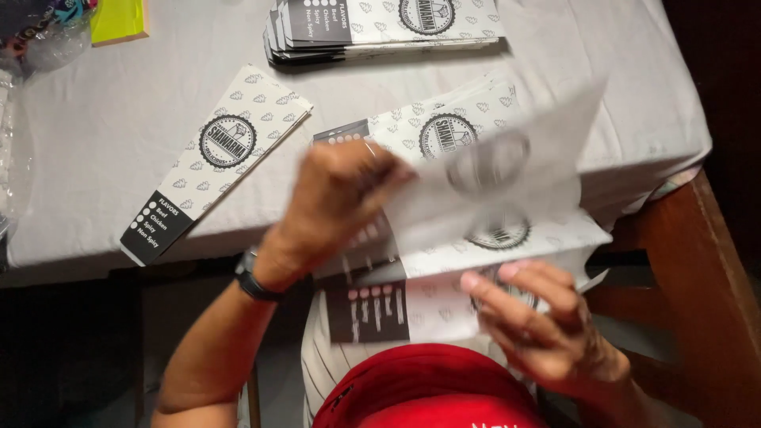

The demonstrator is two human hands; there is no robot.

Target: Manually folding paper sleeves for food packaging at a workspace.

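Head view: the left hand [337, 198] is raised over the near edge of the bench [111, 119], fingers curled shut on the left end of a flat printed paper sleeve [507, 158]. The sleeve is blurred with motion; its long axis runs from that hand up and to the right, toward the bench's right edge, and it hangs tilted above the loose pile of the same sleeves [444, 127] lying at the near right part of the bench. The right hand [539, 333] is lower and nearer the body, off the near edge. Its fingers are half curled, and the fingertips lie against the near edge of the sleeves [412, 305] resting on the lap; whether it pinches one or only touches them I cannot tell. So the lifted sleeve lies up and to the right of the left hand, which alone holds it, while the right hand sits below the sleeve's far end, apart from it.

A single sleeve [218, 158] lies by itself toward the near left edge, slanting from the near left toward the far right. A neat stack of sleeves [380, 28] sits at the far edge, and a yellow-green pad [119, 20] is at the far left corner beside clear plastic wrapping [36, 40]. A dark watch [252, 277] circles the left wrist.
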